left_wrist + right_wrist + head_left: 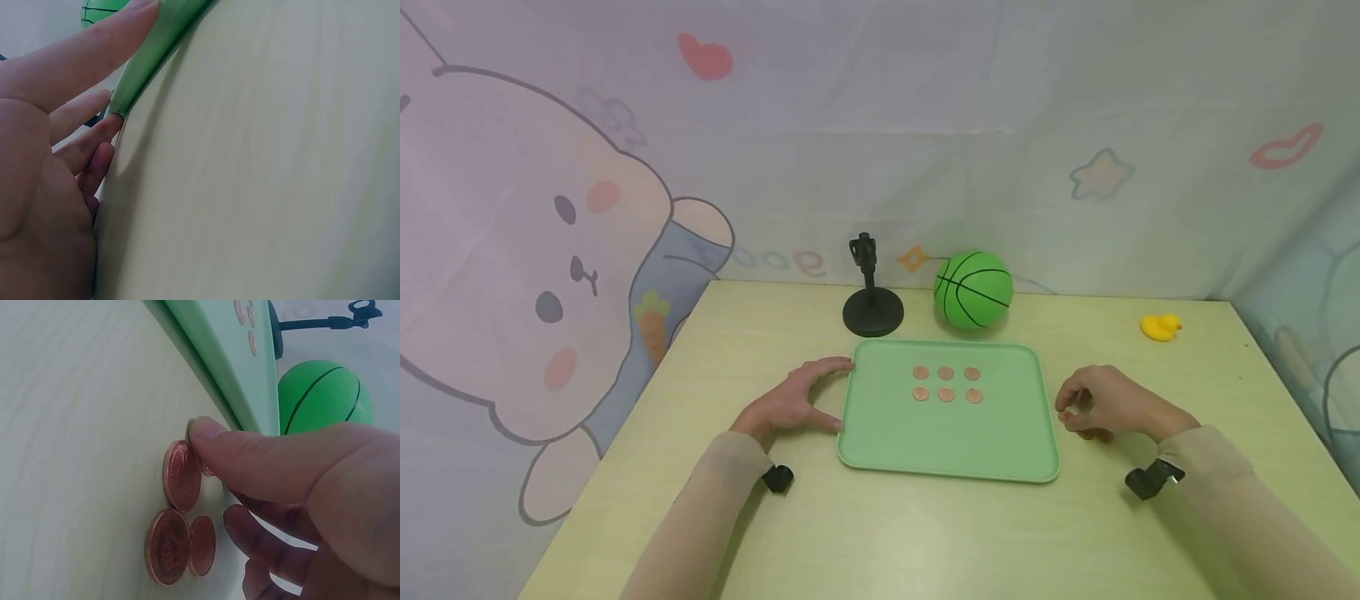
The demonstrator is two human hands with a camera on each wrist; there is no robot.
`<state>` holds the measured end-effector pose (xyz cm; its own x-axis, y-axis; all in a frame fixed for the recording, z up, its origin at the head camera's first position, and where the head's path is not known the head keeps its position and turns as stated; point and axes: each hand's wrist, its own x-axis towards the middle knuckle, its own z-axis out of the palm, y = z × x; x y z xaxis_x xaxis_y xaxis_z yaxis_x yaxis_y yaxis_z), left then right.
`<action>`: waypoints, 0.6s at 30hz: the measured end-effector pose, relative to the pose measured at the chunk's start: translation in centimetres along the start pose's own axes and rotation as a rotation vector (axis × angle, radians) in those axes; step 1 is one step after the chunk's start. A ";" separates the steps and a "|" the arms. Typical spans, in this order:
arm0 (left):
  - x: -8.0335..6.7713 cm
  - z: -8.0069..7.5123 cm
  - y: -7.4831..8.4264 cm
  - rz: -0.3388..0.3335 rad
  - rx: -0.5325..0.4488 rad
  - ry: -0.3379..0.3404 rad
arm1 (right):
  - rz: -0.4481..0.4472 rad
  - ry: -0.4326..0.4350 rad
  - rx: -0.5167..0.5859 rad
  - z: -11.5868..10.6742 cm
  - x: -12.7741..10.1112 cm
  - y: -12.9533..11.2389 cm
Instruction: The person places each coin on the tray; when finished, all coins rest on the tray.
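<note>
A light green tray (pixel 947 442) lies on the table, with copper coins (pixel 946 394) in two rows of three on its upper middle. My left hand (pixel 790 404) is at the tray's left edge, thumb and fingers spread, fingertips on the rim. Just past the right rim, my right hand (pixel 1101 404) pinches a copper coin between thumb and forefinger; the thumb (pixel 215 440) mostly hides it. Beneath that hand, more loose copper coins (pixel 167 545) lie close together on the table, as the right wrist view shows.
Behind the tray stand a black stand with a round base (pixel 872 312) and a green ball with black lines (pixel 973 290). A yellow rubber duck (pixel 1161 327) sits at the back right of the table (pixel 925 542). A printed cloth (pixel 865 108) hangs behind the table.
</note>
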<state>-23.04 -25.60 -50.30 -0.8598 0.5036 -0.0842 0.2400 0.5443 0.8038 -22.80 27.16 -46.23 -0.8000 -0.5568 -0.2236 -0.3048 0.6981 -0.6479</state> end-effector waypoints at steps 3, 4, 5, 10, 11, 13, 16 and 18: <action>0.0 0.0 0.0 -0.003 -0.008 0.000 | 0.008 -0.008 -0.014 0.0 0.3 0.1; 0.0 0.0 0.0 -0.003 -0.008 0.001 | 0.007 -0.008 -0.021 -0.1 0.3 0.1; -0.1 0.0 0.0 -0.003 -0.008 0.002 | 0.005 -0.007 -0.027 -0.1 0.4 0.0; -0.1 0.0 0.1 0.000 0.000 0.006 | -0.015 -0.015 -0.021 -0.3 0.6 -0.2; -0.1 0.0 0.1 -0.003 0.001 0.006 | -0.015 -0.022 -0.012 -0.3 0.6 -0.3; -0.1 0.0 0.1 -0.008 0.000 0.006 | -0.011 -0.040 0.002 -0.3 0.7 -0.4; -0.1 0.0 0.1 -0.013 -0.003 0.004 | -0.003 -0.070 0.017 -0.4 0.7 -0.5; -0.1 0.0 0.2 -0.008 -0.005 0.002 | 0.008 -0.088 0.020 -0.4 0.8 -0.6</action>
<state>-22.92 -25.54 -50.19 -0.8628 0.4977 -0.0889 0.2311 0.5446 0.8062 -23.43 26.49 -45.70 -0.7538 -0.5890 -0.2913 -0.2873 0.6941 -0.6600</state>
